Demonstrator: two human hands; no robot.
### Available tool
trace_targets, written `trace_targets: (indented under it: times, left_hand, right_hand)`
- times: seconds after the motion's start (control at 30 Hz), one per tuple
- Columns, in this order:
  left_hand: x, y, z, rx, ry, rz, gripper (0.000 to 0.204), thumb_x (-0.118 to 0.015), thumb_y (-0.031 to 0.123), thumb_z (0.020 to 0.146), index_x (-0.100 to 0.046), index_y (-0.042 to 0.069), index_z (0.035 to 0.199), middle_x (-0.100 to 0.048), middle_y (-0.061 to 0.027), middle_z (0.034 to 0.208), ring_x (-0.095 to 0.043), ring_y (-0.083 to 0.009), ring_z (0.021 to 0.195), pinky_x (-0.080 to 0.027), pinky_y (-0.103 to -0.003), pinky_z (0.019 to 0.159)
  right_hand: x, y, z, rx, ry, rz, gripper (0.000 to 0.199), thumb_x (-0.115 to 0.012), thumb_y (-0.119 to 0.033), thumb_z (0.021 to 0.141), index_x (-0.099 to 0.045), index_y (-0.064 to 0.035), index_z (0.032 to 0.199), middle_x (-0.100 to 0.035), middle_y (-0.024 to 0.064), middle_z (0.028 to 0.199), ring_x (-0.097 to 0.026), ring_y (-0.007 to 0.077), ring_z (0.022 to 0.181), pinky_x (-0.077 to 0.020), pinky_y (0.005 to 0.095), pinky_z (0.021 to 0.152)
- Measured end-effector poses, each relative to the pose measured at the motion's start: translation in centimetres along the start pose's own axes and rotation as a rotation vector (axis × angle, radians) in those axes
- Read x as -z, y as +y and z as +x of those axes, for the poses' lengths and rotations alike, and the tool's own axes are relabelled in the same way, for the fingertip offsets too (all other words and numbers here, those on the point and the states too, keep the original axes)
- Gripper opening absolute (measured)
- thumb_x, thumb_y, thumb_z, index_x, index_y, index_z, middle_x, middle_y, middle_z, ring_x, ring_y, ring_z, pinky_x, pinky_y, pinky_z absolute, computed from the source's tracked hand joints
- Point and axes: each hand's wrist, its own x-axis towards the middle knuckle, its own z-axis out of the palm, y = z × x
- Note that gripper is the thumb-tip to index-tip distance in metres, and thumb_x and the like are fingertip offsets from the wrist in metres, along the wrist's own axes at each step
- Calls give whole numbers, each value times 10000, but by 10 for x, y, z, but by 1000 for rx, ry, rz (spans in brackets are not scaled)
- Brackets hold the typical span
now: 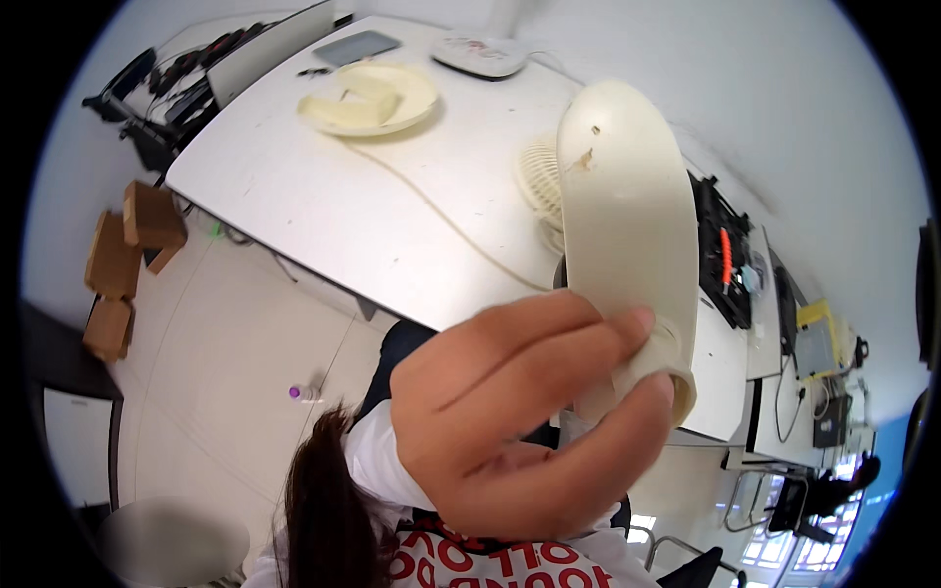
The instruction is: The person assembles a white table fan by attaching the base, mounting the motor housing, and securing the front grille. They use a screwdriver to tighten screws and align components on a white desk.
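Observation:
My left hand [529, 412] comes in from the lower left with a white sleeve at its wrist. Its fingers and thumb are closed on the lower end of a long, curved cream plastic fan part [627, 206], held up close to my view. This part has a rounded top, a small hole and a brownish scuff near that end, and a short round collar [683, 400] at the thumb. Behind it, partly hidden, a cream fan grille [539, 176] is on the white table. My right hand does not show.
A round cream base [417, 93] lies on the white table [294, 196], its cord [431, 206] running toward the held part. At the back are a grey tray [356, 47] and a white device [478, 56]. A black tool case [720, 255] stands right; cardboard boxes [116, 255] are on the floor left.

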Motion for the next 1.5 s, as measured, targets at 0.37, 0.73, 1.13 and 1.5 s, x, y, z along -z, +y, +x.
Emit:
trace_targets:
  times: [0.37,0.73,1.13,1.5]
  left_hand:
    - [-10,28,5,-51,-97,-7,648,-792,77,647,-358,94,1127,-621,-213,970,-621,-329,820,-525,-370,671]
    - [-6,33,1,-169,17,212,309,-788,63,515,-612,91,768,-629,-144,955,-612,-272,754,-540,-336,610]
    - [1,58,-2,-98,-69,321,308,-805,115,597,-577,137,802,-626,-119,942,-611,-230,733,-559,-357,630]
    - [10,71,-2,-28,-184,255,296,-810,130,599,-589,159,794,-622,-92,956,-616,-226,792,-559,-342,693]
  right_hand:
    - [-20,-3,-4,-142,-91,-374,300,-528,-121,861,-525,-38,1149,-517,123,1131,-508,268,1049,-443,344,843]
    - [8,15,4,-149,-72,-91,457,-485,-261,910,-392,17,1261,-507,147,1208,-530,248,1079,-442,344,905]
    - [9,0,-9,-82,-84,65,456,-489,-329,900,-377,8,1187,-521,143,1129,-536,234,1059,-445,366,914]
    - [8,-4,-16,-288,354,-117,316,-464,-247,926,-496,-82,1193,-559,87,1068,-536,231,986,-457,324,784]
